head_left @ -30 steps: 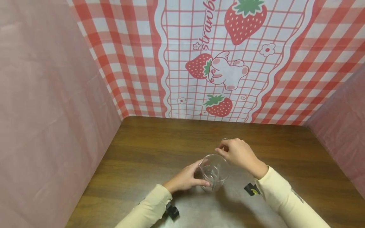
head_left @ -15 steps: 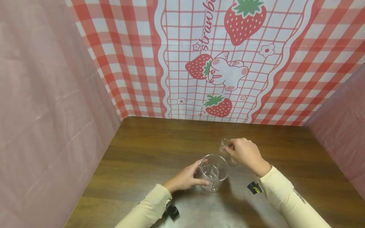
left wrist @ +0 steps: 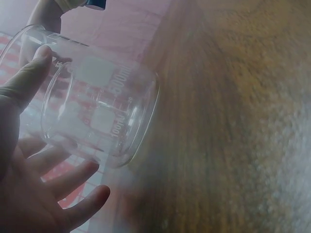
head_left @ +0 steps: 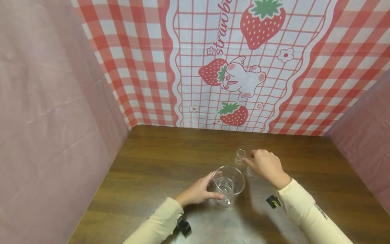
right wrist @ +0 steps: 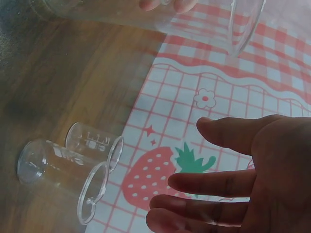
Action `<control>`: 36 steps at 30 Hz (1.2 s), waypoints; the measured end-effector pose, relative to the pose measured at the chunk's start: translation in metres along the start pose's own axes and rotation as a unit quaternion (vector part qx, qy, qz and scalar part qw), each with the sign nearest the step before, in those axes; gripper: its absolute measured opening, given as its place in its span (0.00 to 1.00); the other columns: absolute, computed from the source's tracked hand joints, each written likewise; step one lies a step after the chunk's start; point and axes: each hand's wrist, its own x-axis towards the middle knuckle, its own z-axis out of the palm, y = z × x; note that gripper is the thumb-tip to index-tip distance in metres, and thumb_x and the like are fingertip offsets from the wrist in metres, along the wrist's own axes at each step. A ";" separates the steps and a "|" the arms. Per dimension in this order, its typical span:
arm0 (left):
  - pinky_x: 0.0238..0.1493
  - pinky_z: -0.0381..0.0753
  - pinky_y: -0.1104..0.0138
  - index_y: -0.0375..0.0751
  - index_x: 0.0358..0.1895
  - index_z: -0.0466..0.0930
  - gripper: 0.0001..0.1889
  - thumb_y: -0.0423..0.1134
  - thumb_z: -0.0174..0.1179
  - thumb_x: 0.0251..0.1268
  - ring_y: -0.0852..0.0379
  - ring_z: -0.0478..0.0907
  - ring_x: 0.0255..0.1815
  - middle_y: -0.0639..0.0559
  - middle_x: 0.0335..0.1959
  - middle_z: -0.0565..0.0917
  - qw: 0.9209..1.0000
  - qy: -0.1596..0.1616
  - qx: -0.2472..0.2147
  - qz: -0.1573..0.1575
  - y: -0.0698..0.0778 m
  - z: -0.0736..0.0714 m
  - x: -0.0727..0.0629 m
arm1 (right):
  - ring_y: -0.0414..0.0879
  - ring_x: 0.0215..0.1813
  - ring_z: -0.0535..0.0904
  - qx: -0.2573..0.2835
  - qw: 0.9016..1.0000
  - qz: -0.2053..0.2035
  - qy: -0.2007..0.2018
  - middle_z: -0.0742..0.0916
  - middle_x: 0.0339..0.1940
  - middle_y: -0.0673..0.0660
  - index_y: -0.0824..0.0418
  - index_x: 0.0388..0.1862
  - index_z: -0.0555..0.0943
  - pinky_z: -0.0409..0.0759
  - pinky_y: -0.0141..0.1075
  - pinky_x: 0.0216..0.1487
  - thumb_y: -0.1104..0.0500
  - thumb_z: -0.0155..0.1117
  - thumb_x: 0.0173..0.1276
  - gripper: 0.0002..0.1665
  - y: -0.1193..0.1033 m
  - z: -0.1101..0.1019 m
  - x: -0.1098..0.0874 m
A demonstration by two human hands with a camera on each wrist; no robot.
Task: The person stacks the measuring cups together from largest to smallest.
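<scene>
A large clear glass beaker [head_left: 237, 184] with white markings stands upright on the table, and a smaller beaker [left wrist: 92, 121] sits inside it. My left hand [head_left: 199, 188] holds the large beaker from the left, thumb on the near side and fingers on the far side. Behind it and to the right, a tiny glass beaker [head_left: 240, 158] stands on the wood. Another small beaker [right wrist: 63, 170] is close beside it, partly under my right hand [head_left: 266, 166] in the head view. That hand hovers just right of both, its fingers extended and holding nothing in the right wrist view.
The brown wooden table [head_left: 158, 152] ends at a red-and-white strawberry cloth [head_left: 195, 84] hung behind it. Pink fabric walls [head_left: 61, 118] close in both sides. Black wrist cameras [head_left: 184, 226] hang from the cream sleeves.
My right hand has let go of the tiny beaker and drawn slightly to the right, leaving both small beakers in sight. My left hand and the large beaker stay put.
</scene>
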 end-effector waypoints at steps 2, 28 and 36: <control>0.70 0.71 0.56 0.48 0.74 0.59 0.44 0.53 0.70 0.55 0.49 0.72 0.67 0.50 0.70 0.72 1.000 0.001 0.004 0.001 0.000 0.000 0.000 | 0.56 0.20 0.78 -0.002 1.000 0.007 -0.004 0.83 0.18 0.57 0.59 0.19 0.79 0.71 0.47 0.15 0.44 0.68 0.62 0.22 0.001 0.001 0.000; 0.71 0.69 0.55 0.46 0.73 0.61 0.43 0.51 0.71 0.54 0.49 0.72 0.68 0.49 0.68 0.74 1.000 0.004 0.002 0.010 -0.001 -0.001 0.000 | 0.63 0.22 0.79 -0.026 0.997 0.063 -0.034 0.85 0.24 0.68 0.61 0.16 0.77 0.72 0.50 0.15 0.39 0.64 0.63 0.29 0.020 0.002 -0.002; 0.69 0.71 0.56 0.48 0.72 0.61 0.43 0.52 0.71 0.54 0.50 0.73 0.66 0.49 0.66 0.75 1.000 0.004 0.003 0.009 -0.002 -0.001 0.000 | 0.67 0.25 0.80 -0.039 0.995 0.080 -0.045 0.85 0.25 0.68 0.64 0.19 0.80 0.74 0.52 0.16 0.36 0.65 0.61 0.32 0.025 0.006 -0.004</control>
